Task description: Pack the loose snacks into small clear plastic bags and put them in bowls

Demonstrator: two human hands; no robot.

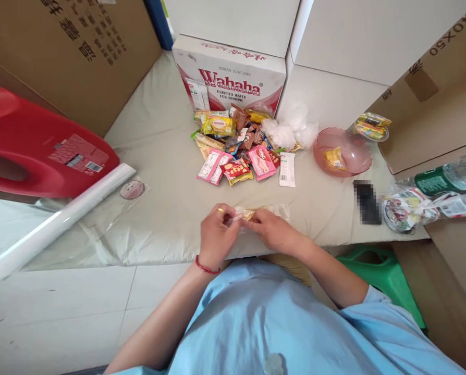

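Observation:
My left hand (216, 233) and my right hand (271, 229) meet near the front edge of a cloth-covered surface (158, 156). Both pinch a small clear plastic bag (256, 212) with a yellowish snack inside, fingers closed on it from either side. A ring shows on my left hand and a red string on that wrist. Beyond the hands lies a pile of wrapped snacks (238, 148), several pink, yellow and brown packets.
A pink bowl (352, 148) holds one yellow packet, with a clear dish of snacks (371, 127) behind. A Wahaha carton (229, 78), cardboard boxes, a red jug (33, 146), a white roll (57, 224), a phone (366, 202), bottles (450, 177) and a green stool (385, 276) surround the surface.

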